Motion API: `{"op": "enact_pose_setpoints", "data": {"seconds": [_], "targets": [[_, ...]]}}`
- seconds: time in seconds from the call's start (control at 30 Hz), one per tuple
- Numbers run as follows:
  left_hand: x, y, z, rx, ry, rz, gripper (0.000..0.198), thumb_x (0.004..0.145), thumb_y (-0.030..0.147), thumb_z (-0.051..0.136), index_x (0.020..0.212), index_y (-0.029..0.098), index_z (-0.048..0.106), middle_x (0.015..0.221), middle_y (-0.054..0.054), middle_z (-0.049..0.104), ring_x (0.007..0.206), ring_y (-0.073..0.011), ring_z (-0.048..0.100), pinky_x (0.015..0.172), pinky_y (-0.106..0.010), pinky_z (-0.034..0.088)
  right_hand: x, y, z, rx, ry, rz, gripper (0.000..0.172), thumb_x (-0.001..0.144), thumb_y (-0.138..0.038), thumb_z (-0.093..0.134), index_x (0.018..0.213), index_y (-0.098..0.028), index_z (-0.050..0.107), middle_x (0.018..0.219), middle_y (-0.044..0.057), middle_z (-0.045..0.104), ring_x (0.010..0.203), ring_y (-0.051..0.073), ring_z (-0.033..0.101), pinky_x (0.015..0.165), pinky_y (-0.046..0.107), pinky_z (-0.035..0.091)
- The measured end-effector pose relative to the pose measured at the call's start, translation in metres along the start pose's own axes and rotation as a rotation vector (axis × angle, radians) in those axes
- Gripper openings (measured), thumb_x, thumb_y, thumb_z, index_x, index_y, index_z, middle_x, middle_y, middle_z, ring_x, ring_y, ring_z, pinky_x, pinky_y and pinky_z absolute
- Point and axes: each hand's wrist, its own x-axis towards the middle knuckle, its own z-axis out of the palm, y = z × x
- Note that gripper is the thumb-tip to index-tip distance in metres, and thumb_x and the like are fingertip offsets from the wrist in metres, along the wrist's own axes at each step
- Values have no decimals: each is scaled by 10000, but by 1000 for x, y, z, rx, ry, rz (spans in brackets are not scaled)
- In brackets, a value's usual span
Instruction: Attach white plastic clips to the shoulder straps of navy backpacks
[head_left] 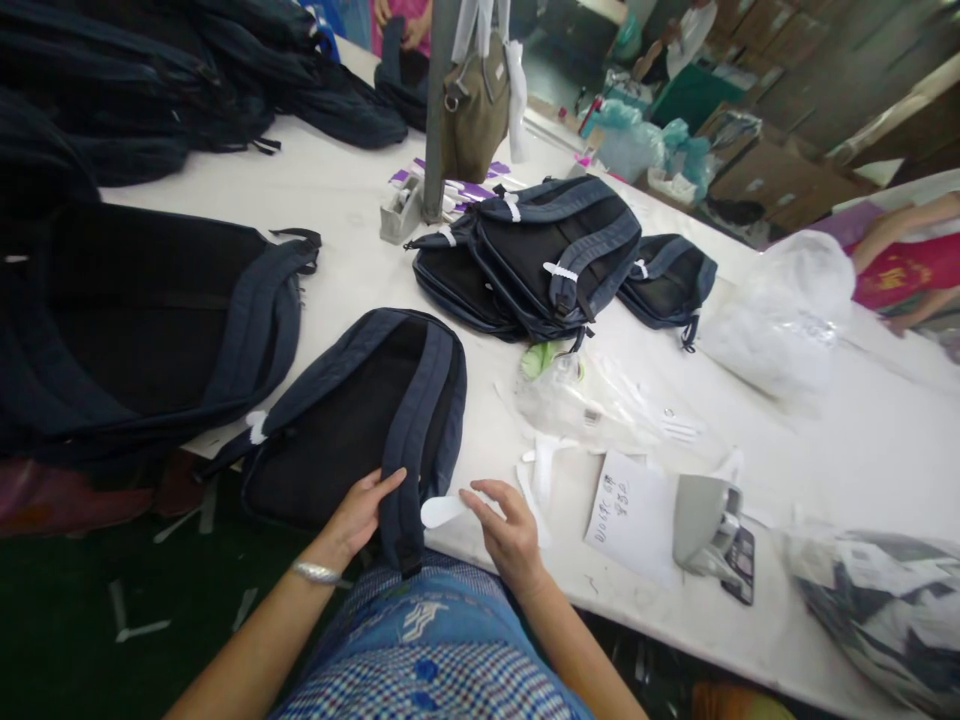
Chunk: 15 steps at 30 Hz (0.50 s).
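A dark navy backpack (337, 440) lies on the table in front of me, its black mesh back facing up. My left hand (364, 512) grips the lower end of its right shoulder strap (411, 450), thumb on top and fingers underneath. Just right of that strap, my right hand (510, 530) pinches a white paper strip (444, 511) with a rounded end. The strip points toward the strap and looks apart from it. Around the backpack's other strap sits a white paper band (256, 428).
A larger backpack (165, 310) lies at left, below a dark pile (187, 80). Banded backpacks (555, 250) are stacked beyond, near a metal post (435, 110). A tape dispenser (705, 525), handwritten paper (626, 510) and plastic bag (784, 310) lie at right. Other people stand across the table.
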Motion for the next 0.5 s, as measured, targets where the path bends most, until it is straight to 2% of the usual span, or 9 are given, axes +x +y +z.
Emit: {"op": "enact_pose_setpoints", "data": {"seconds": [0.1, 0.2, 0.27, 0.37, 0.5], "targets": [[-1, 0, 0, 11, 0, -3, 293, 736, 240, 744, 982, 94, 681, 940, -144, 740, 791, -212, 709, 775, -294, 573, -7, -1, 7, 91, -33, 184, 376, 913, -146, 441, 1190, -324, 623, 1064, 60, 665, 989, 179, 619, 870, 333, 500], [-1, 2, 2, 12, 9, -1, 267, 735, 217, 740, 965, 93, 685, 931, -146, 741, 812, -225, 710, 779, -301, 575, -12, 6, 21, 209, -154, 496, 243, 897, -237, 489, 1002, -244, 708, 782, 31, 690, 725, 157, 649, 710, 269, 509], [-1, 4, 3, 16, 21, 4, 253, 736, 204, 737, 956, 90, 684, 924, -148, 741, 815, -229, 710, 774, -303, 577, -13, 13, 31, 277, -266, 647, 219, 871, -260, 516, 836, -206, 725, 594, -6, 632, 557, 135, 600, 614, 244, 478], [-6, 11, 6, 35, 47, 8, 238, 736, 183, 731, 952, 96, 680, 910, -141, 743, 803, -228, 710, 755, -302, 578, -8, 23, 41, 371, -429, 689, 246, 837, -251, 524, 693, -185, 712, 464, -39, 537, 438, 104, 498, 508, 211, 405], [-22, 14, 13, 115, 81, -29, 200, 758, 152, 699, 954, 129, 664, 900, -107, 736, 821, -224, 701, 746, -304, 569, 8, 18, 51, 464, -616, 669, 177, 783, -222, 570, 692, -203, 721, 538, -52, 607, 446, 80, 485, 481, 178, 389]]}}
